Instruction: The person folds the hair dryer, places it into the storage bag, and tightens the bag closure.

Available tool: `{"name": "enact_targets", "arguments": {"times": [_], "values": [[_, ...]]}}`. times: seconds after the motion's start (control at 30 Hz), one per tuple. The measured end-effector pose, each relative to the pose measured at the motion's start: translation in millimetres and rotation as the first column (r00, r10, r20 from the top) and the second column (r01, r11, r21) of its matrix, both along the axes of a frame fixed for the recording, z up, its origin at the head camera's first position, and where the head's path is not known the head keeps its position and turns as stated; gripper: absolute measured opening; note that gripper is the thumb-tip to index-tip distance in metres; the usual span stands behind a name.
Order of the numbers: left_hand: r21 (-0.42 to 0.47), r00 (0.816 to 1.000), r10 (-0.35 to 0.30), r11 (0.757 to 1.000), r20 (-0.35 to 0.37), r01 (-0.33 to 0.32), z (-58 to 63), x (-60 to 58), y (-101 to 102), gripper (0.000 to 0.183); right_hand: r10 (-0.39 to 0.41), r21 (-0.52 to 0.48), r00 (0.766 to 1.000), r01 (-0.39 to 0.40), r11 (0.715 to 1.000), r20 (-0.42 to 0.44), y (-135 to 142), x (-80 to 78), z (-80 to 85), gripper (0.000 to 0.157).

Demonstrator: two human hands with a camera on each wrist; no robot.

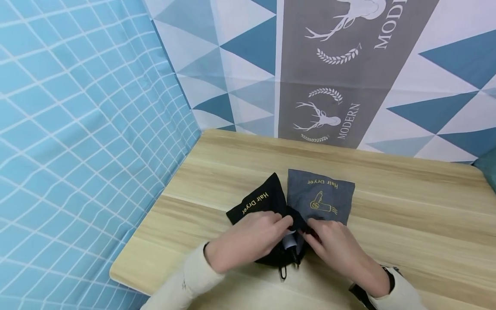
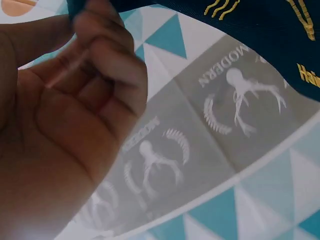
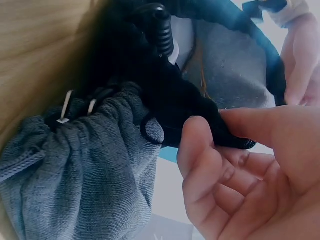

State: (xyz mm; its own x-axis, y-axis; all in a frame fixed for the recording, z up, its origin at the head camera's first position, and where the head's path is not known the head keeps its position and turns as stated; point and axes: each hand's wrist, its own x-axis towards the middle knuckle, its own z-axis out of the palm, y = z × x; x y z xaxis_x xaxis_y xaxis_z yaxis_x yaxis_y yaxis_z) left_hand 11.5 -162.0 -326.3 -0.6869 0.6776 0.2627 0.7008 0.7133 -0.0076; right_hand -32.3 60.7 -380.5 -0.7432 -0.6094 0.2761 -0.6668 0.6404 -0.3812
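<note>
A black drawstring bag (image 1: 276, 196) with gold "Hair Dryer" lettering lies tilted on the table. My left hand (image 1: 257, 232) pinches one side of its mouth. On the other side, my right hand (image 1: 337, 245) holds the rim between thumb and finger. Between the hands, a grey handle (image 1: 289, 242) with a black end shows in the opening. In the right wrist view, a black ribbed cord sleeve (image 3: 164, 34) stands in the bag's mouth. Beside it is a grey bag (image 3: 95, 175), its mouth gathered, with two metal prongs (image 3: 66, 106) poking out.
The wooden table (image 1: 217, 155) meets a patterned wall cloth (image 1: 252, 43) at the back. A blue checked cloth (image 1: 77, 129) hangs along its left edge. A black loop (image 1: 283, 273) sticks out at the black bag's near side.
</note>
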Motion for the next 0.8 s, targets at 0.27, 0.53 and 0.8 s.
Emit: {"name": "enact_targets", "arguments": {"times": [0.27, 0.53, 0.8], "values": [[-0.018, 0.972, -0.009, 1.000, 0.236, 0.013, -24.6, 55.9, 10.7, 0.029, -0.032, 0.028, 0.999, 0.033, 0.999, -0.022, 7.4, -0.2, 1.1, 0.020], [-0.253, 0.913, 0.372, 0.911, 0.167, -0.325, -74.2, 57.8, 23.3, 0.052, 0.001, 0.001, 1.000, -0.001, 1.000, 0.010, 19.3, 4.0, -4.0, 0.042], [-0.235, 0.855, 0.518, 0.829, -0.021, -0.508, -100.8, 54.6, 19.5, 0.042, 0.136, -0.098, 0.965, -0.116, 0.988, 0.225, 25.5, 9.0, -11.2, 0.046]]}}
